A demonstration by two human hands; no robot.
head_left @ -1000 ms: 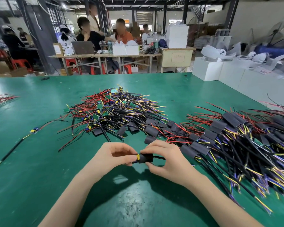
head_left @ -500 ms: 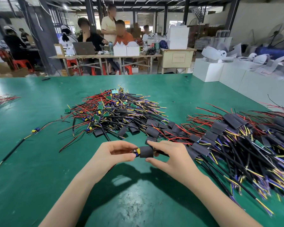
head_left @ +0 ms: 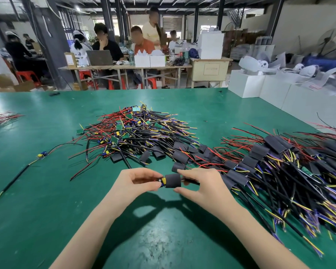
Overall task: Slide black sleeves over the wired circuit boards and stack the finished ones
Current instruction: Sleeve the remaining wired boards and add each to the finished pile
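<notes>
Just above the green table (head_left: 37,200), my left hand (head_left: 133,184) pinches the end of a wired circuit board (head_left: 162,180), whose yellow and blue parts stick out of a black sleeve (head_left: 173,180). My right hand (head_left: 200,186) holds that sleeve between fingers and thumb from the right. A heap of bare wired boards (head_left: 132,131) lies at the table's middle. Loose black sleeves (head_left: 179,156) lie just beyond my hands. The pile of sleeved boards (head_left: 279,164) spreads along the right.
One stray wired board (head_left: 41,155) with a long black lead lies at the left. More red wires (head_left: 2,117) sit at the far left edge. White boxes (head_left: 246,86) border the table's right side. People sit at tables beyond the far edge.
Both hands have lifted slightly away from me with the board. The sleeve now covers more of the board, with less of the yellow end showing.
</notes>
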